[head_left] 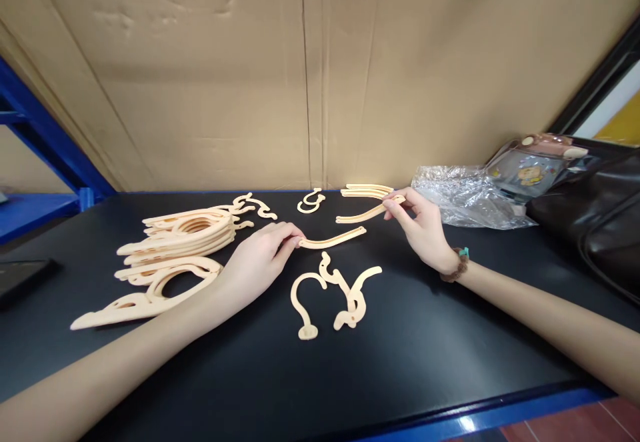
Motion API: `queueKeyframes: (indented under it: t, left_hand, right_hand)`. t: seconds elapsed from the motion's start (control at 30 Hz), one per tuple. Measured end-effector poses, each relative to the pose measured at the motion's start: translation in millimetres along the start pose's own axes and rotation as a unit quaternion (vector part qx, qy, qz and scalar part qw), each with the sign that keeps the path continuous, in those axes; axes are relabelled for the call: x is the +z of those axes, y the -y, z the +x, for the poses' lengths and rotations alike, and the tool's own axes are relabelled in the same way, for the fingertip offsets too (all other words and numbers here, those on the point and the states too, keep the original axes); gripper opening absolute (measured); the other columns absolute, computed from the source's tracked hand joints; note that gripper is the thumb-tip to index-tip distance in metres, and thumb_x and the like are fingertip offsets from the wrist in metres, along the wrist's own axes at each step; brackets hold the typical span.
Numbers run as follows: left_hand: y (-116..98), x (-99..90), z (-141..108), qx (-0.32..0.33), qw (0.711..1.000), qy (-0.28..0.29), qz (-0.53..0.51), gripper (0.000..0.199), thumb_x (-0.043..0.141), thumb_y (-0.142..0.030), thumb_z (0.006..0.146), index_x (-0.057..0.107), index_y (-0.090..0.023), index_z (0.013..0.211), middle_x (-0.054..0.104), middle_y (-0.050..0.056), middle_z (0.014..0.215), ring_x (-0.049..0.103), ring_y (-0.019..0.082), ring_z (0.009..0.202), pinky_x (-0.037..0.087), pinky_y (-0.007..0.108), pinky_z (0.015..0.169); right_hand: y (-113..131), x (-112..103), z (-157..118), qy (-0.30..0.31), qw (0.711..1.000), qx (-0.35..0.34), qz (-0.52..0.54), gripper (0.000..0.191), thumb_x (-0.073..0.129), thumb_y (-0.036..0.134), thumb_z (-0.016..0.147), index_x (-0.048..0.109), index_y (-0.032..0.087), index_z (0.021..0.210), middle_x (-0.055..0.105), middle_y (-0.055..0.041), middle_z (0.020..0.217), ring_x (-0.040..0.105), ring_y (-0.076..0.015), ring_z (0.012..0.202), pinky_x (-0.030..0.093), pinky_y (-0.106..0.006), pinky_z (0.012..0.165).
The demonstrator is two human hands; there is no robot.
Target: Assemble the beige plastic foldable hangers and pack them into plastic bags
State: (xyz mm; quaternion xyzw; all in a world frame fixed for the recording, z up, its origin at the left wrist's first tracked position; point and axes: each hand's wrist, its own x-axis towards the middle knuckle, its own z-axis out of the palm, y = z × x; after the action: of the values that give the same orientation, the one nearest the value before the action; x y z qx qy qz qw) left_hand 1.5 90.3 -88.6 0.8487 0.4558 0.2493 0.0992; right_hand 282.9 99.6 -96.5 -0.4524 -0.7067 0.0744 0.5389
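Note:
My left hand [265, 252] pinches one end of a beige plastic hanger arm [334, 239], a slim curved strip held just over the table. Farther right, my right hand [417, 222] grips the right end of a second hanger arm [364, 217] between thumb and fingers. Behind it lie more hanger arms [367, 190]. In front of my hands are a loose beige hook [296, 295] with a round foot and several small joint pieces [353, 299] lying across each other. At the back are smaller hook pieces [311, 201].
Stacked hanger parts [175, 242] lie to the left beside my forearm, with hooks sticking out. A dark flat device [25, 279] is at the left edge. On the right are crumpled clear plastic [450, 195], a transparent pouch [535, 169] and a dark bag [595, 212]. Cardboard [225, 82] stands behind.

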Motion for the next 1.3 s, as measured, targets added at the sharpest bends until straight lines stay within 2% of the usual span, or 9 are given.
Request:
queueKeyframes:
  t: [0.13, 0.27, 0.4, 0.53, 0.7, 0.87, 1.0, 1.17, 1.3]
  left_hand:
    - [0.0, -0.8, -1.8, 0.004, 1.000, 0.005, -0.009, 0.027, 0.036, -0.035, 0.097, 0.060, -0.024, 0.090, 0.068, -0.001, 0.090, 0.062, 0.018, 0.084, 0.046, 0.030, 0.075]
    - [-2.9, -0.6, -2.8, 0.010, 1.000, -0.005, -0.018, 0.027, 0.038, -0.038, 0.097, 0.062, -0.026, 0.096, 0.068, -0.002, 0.092, 0.062, 0.019, 0.088, 0.047, 0.031, 0.080]
    - [-6.1, 0.3, -2.5, 0.018, 1.000, 0.004, -0.013, 0.024, 0.039, -0.034, 0.096, 0.062, -0.026, 0.096, 0.067, -0.001, 0.096, 0.061, 0.018, 0.089, 0.048, 0.031, 0.078]
    - [-4.7, 1.5, -3.2, 0.040, 0.999, -0.003, 0.012, 0.024, 0.039, -0.032, 0.096, 0.062, -0.025, 0.097, 0.066, -0.001, 0.096, 0.060, 0.018, 0.089, 0.047, 0.030, 0.078]
    - [-3.1, 3.3, -5.0, 0.113, 0.989, -0.040, 0.091, 0.024, 0.038, -0.029, 0.099, 0.060, -0.022, 0.099, 0.066, 0.000, 0.094, 0.059, 0.017, 0.087, 0.046, 0.028, 0.073]
    - [-12.0, -0.3, -7.7, 0.232, 0.949, -0.098, 0.188, 0.026, 0.036, -0.022, 0.099, 0.061, -0.016, 0.099, 0.068, 0.003, 0.091, 0.059, 0.017, 0.083, 0.046, 0.028, 0.071]
    - [-19.8, -5.5, -9.9, 0.316, 0.915, -0.162, 0.191, 0.016, 0.045, -0.014, 0.095, 0.061, -0.014, 0.097, 0.070, 0.002, 0.093, 0.059, 0.016, 0.082, 0.046, 0.027, 0.070]
    - [-22.9, -7.0, -11.0, 0.333, 0.914, -0.154, 0.172, 0.012, 0.050, -0.011, 0.093, 0.061, -0.013, 0.097, 0.070, 0.003, 0.093, 0.060, 0.016, 0.081, 0.047, 0.027, 0.070]
    - [-25.2, -8.9, -12.2, 0.284, 0.941, -0.135, 0.128, 0.018, 0.052, -0.018, 0.094, 0.057, -0.014, 0.111, 0.067, 0.004, 0.100, 0.060, 0.015, 0.087, 0.047, 0.026, 0.076]
  right_hand:
    - [-3.1, 1.6, -0.5, 0.077, 0.997, 0.001, -0.001, 0.018, 0.053, 0.036, 0.092, 0.061, 0.020, 0.096, 0.068, -0.0024, 0.085, 0.064, -0.0181, 0.078, 0.048, -0.030, 0.072]
    - [-6.1, 3.4, -0.7, 0.175, 0.984, 0.021, -0.009, 0.020, 0.052, 0.035, 0.091, 0.062, 0.021, 0.099, 0.067, -0.0034, 0.098, 0.063, -0.0184, 0.081, 0.049, -0.031, 0.071]
    - [-8.0, 4.5, 0.2, 0.229, 0.973, 0.009, -0.027, 0.019, 0.052, 0.031, 0.091, 0.064, 0.020, 0.100, 0.067, -0.0035, 0.098, 0.061, -0.0175, 0.085, 0.049, -0.031, 0.075]
    - [-6.9, 4.5, -0.2, 0.264, 0.962, -0.045, -0.058, 0.015, 0.054, 0.028, 0.091, 0.067, 0.020, 0.095, 0.064, -0.0038, 0.094, 0.059, -0.0169, 0.083, 0.049, -0.031, 0.074]
    - [4.4, 2.4, -4.0, 0.252, 0.951, -0.141, -0.108, 0.020, 0.048, 0.029, 0.096, 0.066, 0.021, 0.102, 0.062, -0.0054, 0.101, 0.057, -0.0187, 0.094, 0.047, -0.032, 0.083]
    - [19.5, 3.1, -9.1, 0.259, 0.920, -0.239, -0.171, 0.029, 0.050, 0.037, 0.095, 0.062, 0.021, 0.115, 0.062, -0.0066, 0.102, 0.055, -0.0198, 0.091, 0.045, -0.035, 0.083]
    - [28.6, 5.8, -13.5, 0.258, 0.897, -0.308, -0.187, 0.024, 0.048, 0.033, 0.097, 0.065, 0.017, 0.104, 0.065, -0.0063, 0.095, 0.055, -0.0186, 0.085, 0.043, -0.033, 0.076]
    - [32.9, 6.6, -14.4, 0.223, 0.893, -0.335, -0.200, 0.021, 0.045, 0.025, 0.097, 0.062, 0.014, 0.094, 0.066, -0.0068, 0.089, 0.056, -0.0178, 0.080, 0.041, -0.031, 0.070]
    - [25.9, 7.1, -12.0, 0.205, 0.902, -0.317, -0.211, 0.020, 0.040, 0.021, 0.099, 0.057, 0.014, 0.092, 0.064, -0.0073, 0.087, 0.055, -0.0181, 0.077, 0.041, -0.031, 0.069]
